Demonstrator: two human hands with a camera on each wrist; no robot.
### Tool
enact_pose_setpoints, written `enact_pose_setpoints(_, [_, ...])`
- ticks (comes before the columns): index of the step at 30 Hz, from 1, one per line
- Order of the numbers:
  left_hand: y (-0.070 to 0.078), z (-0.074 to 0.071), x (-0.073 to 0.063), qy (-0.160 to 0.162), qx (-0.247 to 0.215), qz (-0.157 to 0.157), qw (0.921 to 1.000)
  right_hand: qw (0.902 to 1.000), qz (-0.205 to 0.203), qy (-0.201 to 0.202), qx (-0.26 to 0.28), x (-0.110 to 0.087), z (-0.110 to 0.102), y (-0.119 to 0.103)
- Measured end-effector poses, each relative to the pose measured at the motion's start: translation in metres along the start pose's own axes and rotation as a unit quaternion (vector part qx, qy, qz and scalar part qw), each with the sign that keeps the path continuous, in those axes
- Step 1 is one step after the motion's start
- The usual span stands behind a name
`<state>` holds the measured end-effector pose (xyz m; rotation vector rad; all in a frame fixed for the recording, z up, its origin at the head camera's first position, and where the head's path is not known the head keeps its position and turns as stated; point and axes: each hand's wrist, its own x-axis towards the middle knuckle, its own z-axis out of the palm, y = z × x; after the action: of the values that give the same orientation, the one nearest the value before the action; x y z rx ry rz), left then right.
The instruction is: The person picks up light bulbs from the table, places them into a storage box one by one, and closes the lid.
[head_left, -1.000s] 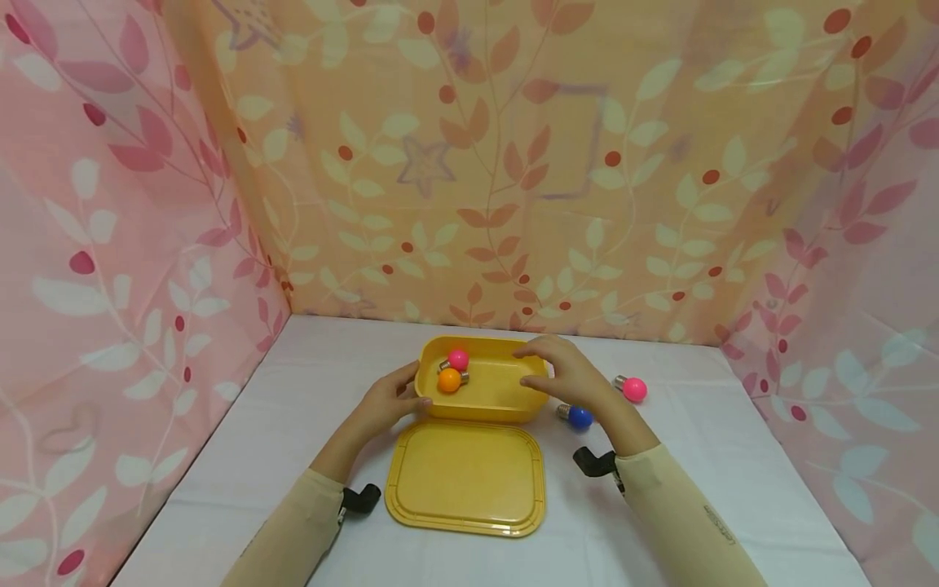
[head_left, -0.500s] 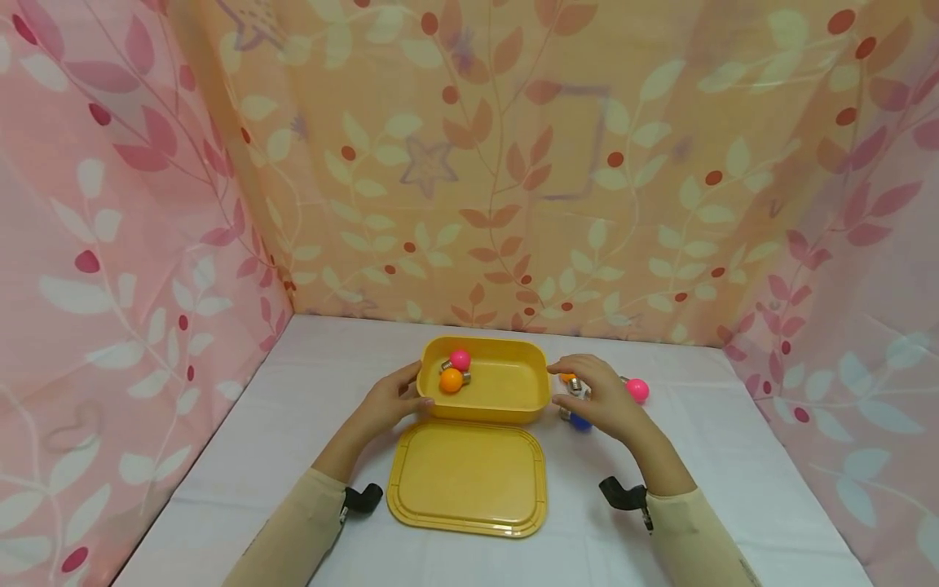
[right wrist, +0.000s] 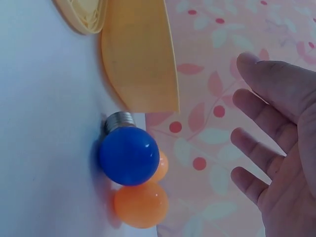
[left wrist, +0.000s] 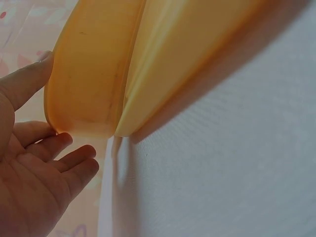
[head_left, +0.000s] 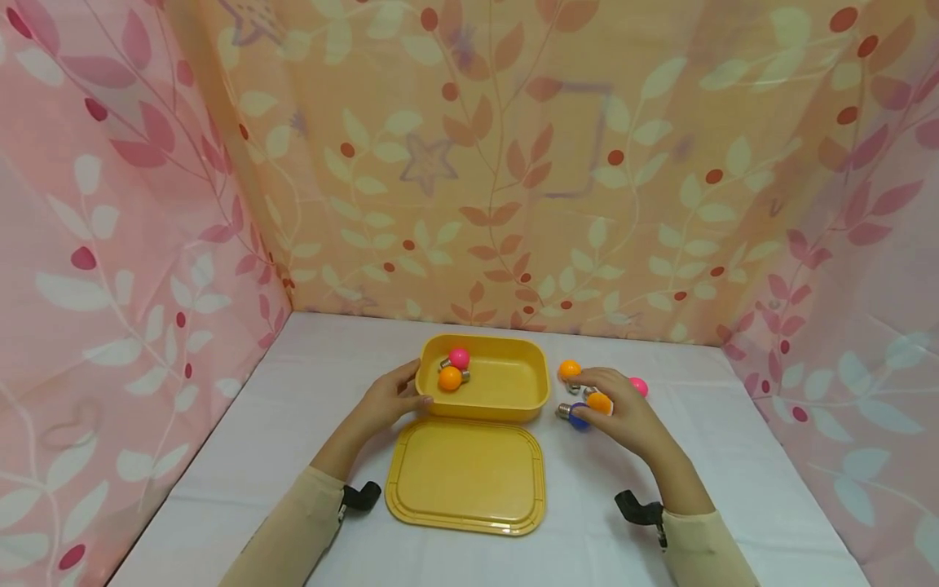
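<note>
My left hand grips the left end of a yellow plastic box, thumb on the near corner, fingers at the far side. Inside the box lie a pink light bulb and an orange light bulb. My right hand hovers over loose bulbs right of the box, its fingers apart with nothing between them in the right wrist view. Beneath and beside it are a blue bulb, an orange bulb and another orange bulb. A pink bulb is partly hidden behind the hand.
A yellow lid lies flat in front of the box, close against it. White cloth covers the table. Patterned curtains stand at the back and both sides.
My right hand has moved from over the box's right end to the right, above the loose bulbs, and orange bulbs have come into sight. The left hand stays on the box.
</note>
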<state>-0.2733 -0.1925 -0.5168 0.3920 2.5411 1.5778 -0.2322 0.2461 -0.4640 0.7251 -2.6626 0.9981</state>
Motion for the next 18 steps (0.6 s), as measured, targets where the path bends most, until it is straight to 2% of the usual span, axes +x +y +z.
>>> enact_pose_setpoints(10, [0.001,0.001,-0.002,0.001,-0.011,-0.013,0.9999,0.9992,0.030,-0.017,0.020,-0.004,-0.011,0.010])
enact_pose_setpoints(18, [0.002,0.000,-0.001,-0.002,-0.009,-0.018,0.9998,0.9988,0.047,-0.015,-0.004,-0.008,-0.012,0.026])
